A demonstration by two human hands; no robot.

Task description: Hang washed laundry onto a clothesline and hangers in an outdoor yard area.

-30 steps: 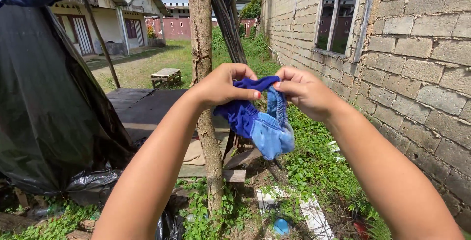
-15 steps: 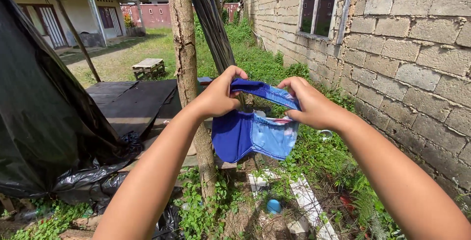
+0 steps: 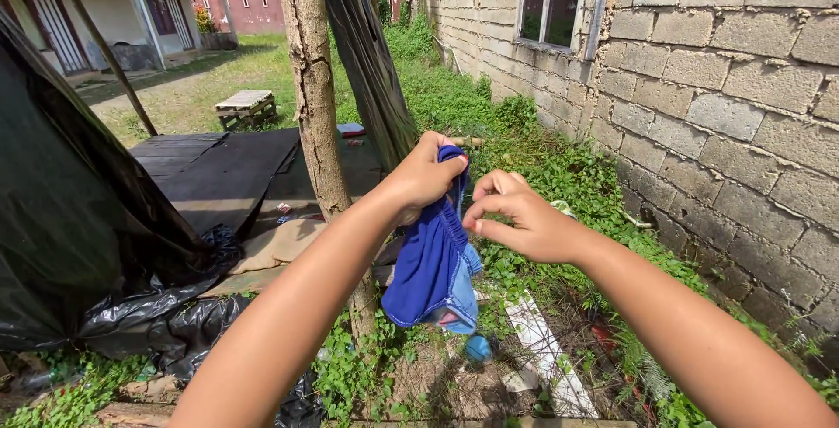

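A small blue garment (image 3: 430, 269) with a lighter blue patch hangs bunched in front of me. My left hand (image 3: 424, 176) grips its top edge in a closed fist. My right hand (image 3: 514, 215) is just to the right, thumb and fingers pinched together at the garment's waistband edge. Both arms reach forward at chest height, next to a bare wooden post (image 3: 316, 104).
A grey block wall (image 3: 725, 104) with a window runs along the right. Black plastic sheeting (image 3: 79, 244) hangs at the left over dark boards. Weeds, a white plank (image 3: 546, 354) and a small blue object (image 3: 478, 348) lie on the ground below.
The garment was stretched wide between both hands; now it hangs bunched from my left hand. My right hand has slid left along the edge. The view has shifted slightly left.
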